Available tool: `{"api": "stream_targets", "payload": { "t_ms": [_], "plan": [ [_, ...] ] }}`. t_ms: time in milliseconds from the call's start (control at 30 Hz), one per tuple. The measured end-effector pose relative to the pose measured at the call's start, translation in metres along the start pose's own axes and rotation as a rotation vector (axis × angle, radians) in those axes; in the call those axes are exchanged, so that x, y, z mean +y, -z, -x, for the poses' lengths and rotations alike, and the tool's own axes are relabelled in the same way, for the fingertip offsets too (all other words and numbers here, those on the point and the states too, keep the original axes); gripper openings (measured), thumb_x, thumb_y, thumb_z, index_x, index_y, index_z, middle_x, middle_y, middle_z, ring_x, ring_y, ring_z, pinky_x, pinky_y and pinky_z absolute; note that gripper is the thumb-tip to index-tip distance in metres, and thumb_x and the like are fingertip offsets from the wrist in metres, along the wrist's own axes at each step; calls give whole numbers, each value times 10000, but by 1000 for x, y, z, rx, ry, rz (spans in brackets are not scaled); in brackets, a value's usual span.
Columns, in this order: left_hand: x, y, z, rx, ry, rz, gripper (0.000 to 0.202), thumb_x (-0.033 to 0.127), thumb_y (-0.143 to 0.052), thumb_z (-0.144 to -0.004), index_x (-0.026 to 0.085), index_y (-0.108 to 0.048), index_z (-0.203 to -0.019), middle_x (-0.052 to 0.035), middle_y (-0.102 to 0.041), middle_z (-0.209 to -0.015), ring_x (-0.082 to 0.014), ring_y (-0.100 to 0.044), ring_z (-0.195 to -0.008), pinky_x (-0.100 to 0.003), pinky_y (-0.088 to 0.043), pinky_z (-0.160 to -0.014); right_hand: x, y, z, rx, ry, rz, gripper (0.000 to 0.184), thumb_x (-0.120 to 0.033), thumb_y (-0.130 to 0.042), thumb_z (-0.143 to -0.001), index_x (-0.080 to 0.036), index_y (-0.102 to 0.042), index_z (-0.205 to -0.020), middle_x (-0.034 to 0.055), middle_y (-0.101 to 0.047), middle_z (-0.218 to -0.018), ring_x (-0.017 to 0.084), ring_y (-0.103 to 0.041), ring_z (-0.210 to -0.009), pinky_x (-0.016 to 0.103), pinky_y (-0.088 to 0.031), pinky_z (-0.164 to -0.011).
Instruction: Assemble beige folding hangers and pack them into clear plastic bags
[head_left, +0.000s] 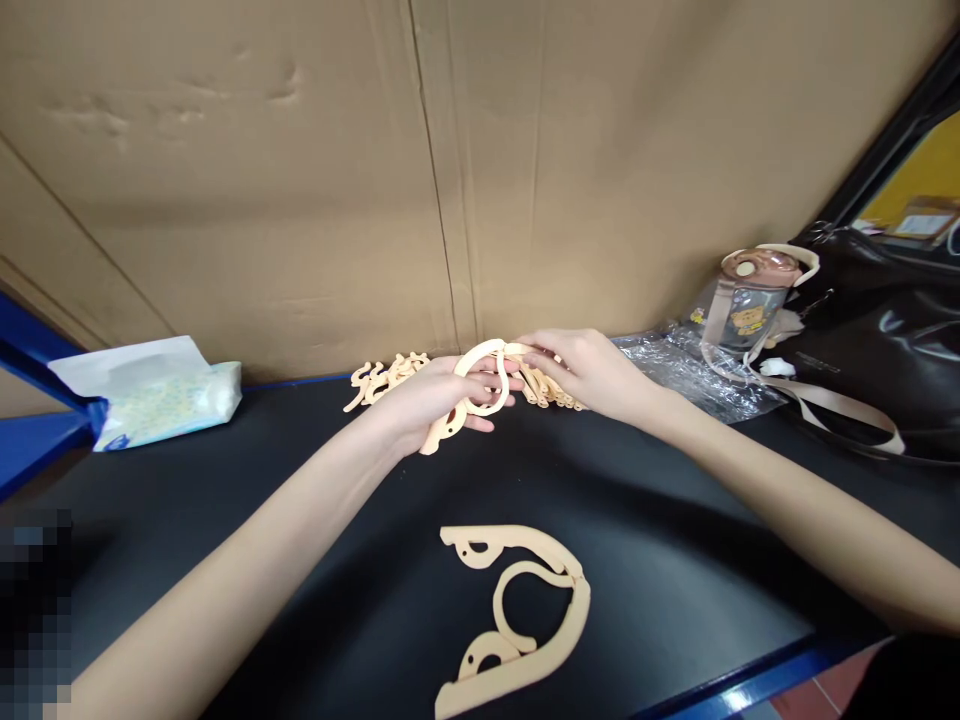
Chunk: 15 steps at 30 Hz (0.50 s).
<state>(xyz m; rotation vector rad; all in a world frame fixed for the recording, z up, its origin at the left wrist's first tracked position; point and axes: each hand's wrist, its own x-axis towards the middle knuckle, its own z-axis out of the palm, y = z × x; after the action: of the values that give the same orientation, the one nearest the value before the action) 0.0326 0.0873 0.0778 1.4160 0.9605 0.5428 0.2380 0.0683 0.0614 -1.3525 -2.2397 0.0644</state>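
Note:
My left hand (424,400) is closed around a cream plastic folding hanger (474,356) with a curved arm and a round hook, held above the far part of the table. At the hanger's upper end, the fingers of my right hand (596,372) pinch a short cream piece; whether it is joined to the rest I cannot tell. Nearer to me lies another cream folding hanger (574,622), bent at its middle joint with its hook turned inward. Behind my hands are a pile of small cream hooks (391,374) and a bunch of cream hanger arms (546,388), partly covered.
A tissue packet (176,405) stands at the left of the black table (360,600). To the right are crumpled clear plastic (675,370), a water bottle (754,300) with a strap and a dark bag (885,340). A cardboard wall (300,180) closes off the back.

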Motion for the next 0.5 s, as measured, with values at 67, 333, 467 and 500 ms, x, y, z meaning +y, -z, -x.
{"api": "stream_targets", "payload": {
  "t_ms": [67, 333, 467, 500],
  "plan": [
    [0, 0, 1, -41, 21, 23, 365, 90, -627, -732, 202, -690, -1074, -83, -719, -1105, -187, -686, -895, -222, -517, -600, 0, -1, 2, 8, 50, 252, 325, -197, -402, -984, -134, -591, -1241, 128, -707, -1060, 208, -641, -853, 287, -377, -643],
    [0, -13, 3, 15, -27, -68, 295, 114, -597, -659, 174, -653, -943, -85, -682, -991, -178, -636, -810, -196, -463, -483, 4, -7, -5, -118, -76, 201, 218, -137, -440, -930, -116, -636, -1022, 93, -716, -878, 145, -605, -635, 257, -353, -569],
    [0, -13, 9, -28, 5, -120, 266, 131, -611, -595, 184, -647, -852, -68, -635, -910, -198, -601, -793, -211, -451, -458, 44, 8, -17, -84, -268, 71, 365, -184, -264, -1013, -119, -612, -1100, 52, -717, -829, 84, -539, -487, 235, -410, -532],
    [0, -12, 9, -23, 5, -115, 248, 142, -612, -600, 191, -639, -842, -57, -619, -898, -188, -589, -790, -210, -451, -473, 56, 9, -18, -53, -327, 69, 400, -190, -223, -1024, -100, -602, -1118, 71, -715, -852, 87, -541, -494, 242, -425, -539]
  ]
}}
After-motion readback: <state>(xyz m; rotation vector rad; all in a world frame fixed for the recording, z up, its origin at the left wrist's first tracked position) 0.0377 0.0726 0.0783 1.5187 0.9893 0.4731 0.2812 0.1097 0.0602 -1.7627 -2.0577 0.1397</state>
